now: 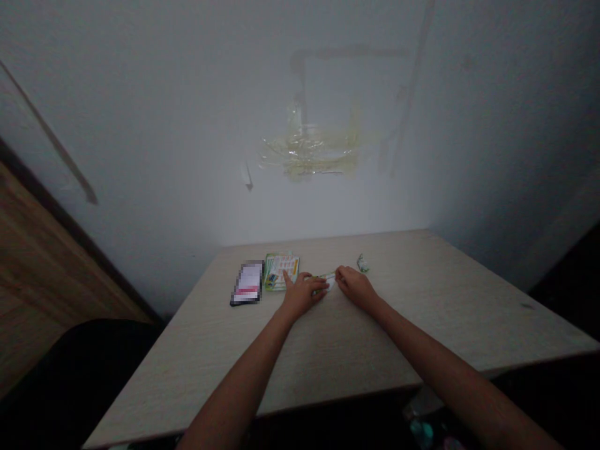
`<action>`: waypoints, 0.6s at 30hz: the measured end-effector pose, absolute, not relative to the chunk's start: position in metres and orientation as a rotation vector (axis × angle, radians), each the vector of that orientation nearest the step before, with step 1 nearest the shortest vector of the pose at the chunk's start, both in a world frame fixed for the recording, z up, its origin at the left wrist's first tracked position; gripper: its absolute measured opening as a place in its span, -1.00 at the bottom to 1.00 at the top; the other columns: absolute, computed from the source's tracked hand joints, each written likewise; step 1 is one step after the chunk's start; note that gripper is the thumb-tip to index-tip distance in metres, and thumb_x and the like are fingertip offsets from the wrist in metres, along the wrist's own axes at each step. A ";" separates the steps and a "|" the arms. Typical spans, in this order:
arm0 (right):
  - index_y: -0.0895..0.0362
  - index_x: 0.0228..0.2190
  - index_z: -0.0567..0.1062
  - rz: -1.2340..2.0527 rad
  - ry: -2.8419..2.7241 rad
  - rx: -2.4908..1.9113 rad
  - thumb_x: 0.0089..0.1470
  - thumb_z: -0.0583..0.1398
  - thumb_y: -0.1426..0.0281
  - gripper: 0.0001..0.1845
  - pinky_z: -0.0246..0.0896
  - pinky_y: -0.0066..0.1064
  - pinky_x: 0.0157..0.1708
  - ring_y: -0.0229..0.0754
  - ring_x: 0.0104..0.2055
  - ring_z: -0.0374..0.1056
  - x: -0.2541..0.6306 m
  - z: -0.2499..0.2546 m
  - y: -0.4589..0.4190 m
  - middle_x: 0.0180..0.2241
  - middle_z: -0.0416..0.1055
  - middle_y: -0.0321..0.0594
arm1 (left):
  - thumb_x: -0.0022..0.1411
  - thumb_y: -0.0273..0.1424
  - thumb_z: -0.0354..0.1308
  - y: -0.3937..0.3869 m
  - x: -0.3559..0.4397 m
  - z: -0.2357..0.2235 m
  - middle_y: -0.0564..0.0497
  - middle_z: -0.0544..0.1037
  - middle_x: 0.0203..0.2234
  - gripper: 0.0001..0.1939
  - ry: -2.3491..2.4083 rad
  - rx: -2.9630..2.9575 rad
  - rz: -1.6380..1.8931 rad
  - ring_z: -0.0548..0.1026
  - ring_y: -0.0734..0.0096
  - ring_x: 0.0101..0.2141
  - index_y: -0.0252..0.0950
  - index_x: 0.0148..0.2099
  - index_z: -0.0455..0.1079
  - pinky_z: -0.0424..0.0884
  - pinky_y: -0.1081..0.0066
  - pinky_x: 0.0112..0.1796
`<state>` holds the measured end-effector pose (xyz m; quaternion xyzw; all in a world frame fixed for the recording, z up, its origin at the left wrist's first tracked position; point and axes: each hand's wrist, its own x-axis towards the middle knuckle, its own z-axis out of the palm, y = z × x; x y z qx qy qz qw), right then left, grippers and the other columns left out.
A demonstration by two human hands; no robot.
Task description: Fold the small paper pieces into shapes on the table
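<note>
The left hand [302,296], fingers spread, holds the sheet [330,281] down mid-table, right of the leaflets [281,269]; the right hand [356,285] appears to pinch its far end. The step looks like working that end, calling for steady left-hand pressure. The leaflets' print is illegible; the phone [247,282] screen is pixelated.

One head-worn camera looks forward and down from the near side of the table [342,350], far enough back to frame nearly all its top and the wall [187,144] behind it; beneath it, the view seems murky.
</note>
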<state>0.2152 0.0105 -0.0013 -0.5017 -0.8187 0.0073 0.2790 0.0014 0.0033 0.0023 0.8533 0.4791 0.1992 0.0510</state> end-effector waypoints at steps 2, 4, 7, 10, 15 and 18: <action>0.11 -0.27 0.35 0.058 -2.203 -1.301 0.18 0.07 0.48 -0.92 0.15 -0.46 -0.20 -0.21 -0.22 0.34 0.215 0.000 0.009 -0.30 0.42 -0.21 | 0.30 -0.10 0.04 0.003 0.001 0.002 0.20 0.50 0.07 -0.74 1.456 2.598 0.606 0.27 0.12 0.12 0.26 0.01 0.41 -0.63 -0.48 0.02; 0.11 -0.28 0.35 0.092 -2.216 -1.254 0.16 0.07 0.49 -0.91 0.17 -0.45 -0.20 -0.21 -0.23 0.34 0.214 0.001 0.007 -0.31 0.41 -0.21 | 0.30 -0.09 0.03 0.003 0.002 0.003 0.19 0.50 0.07 -0.73 1.463 2.597 0.597 0.28 0.13 0.12 0.25 0.01 0.41 -0.62 -0.47 0.03; 0.11 -0.30 0.35 0.138 -2.231 -1.191 0.13 0.08 0.52 -0.90 0.18 -0.44 -0.20 -0.21 -0.25 0.33 0.214 0.003 0.004 -0.32 0.41 -0.21 | 0.29 -0.08 0.04 0.003 0.002 0.003 0.20 0.50 0.07 -0.73 1.469 2.599 0.594 0.29 0.15 0.11 0.26 0.01 0.41 -0.62 -0.46 0.04; 0.11 -0.31 0.35 0.196 -2.238 -1.123 0.09 0.10 0.53 -0.89 0.20 -0.44 -0.20 -0.21 -0.25 0.33 0.214 0.004 0.002 -0.32 0.41 -0.21 | 0.29 -0.09 0.04 0.004 0.002 0.002 0.22 0.51 0.05 -0.74 1.466 2.602 0.617 0.30 0.15 0.10 0.28 0.00 0.41 -0.62 -0.47 0.03; 0.11 -0.32 0.36 0.241 -2.259 -1.049 0.07 0.10 0.54 -0.88 0.21 -0.42 -0.19 -0.20 -0.24 0.33 0.213 0.004 0.000 -0.32 0.41 -0.21 | 0.29 -0.09 0.04 0.003 0.002 0.002 0.20 0.51 0.04 -0.75 1.462 2.588 0.625 0.29 0.14 0.10 0.25 -0.01 0.43 -0.65 -0.46 0.02; 0.11 -0.32 0.36 0.264 -2.268 -1.028 0.08 0.10 0.52 -0.90 0.21 -0.42 -0.19 -0.20 -0.24 0.34 0.213 0.005 -0.002 -0.31 0.42 -0.22 | 0.29 -0.07 0.03 0.002 0.002 0.003 0.19 0.51 0.05 -0.73 1.470 2.587 0.615 0.29 0.13 0.10 0.25 0.00 0.42 -0.65 -0.45 0.03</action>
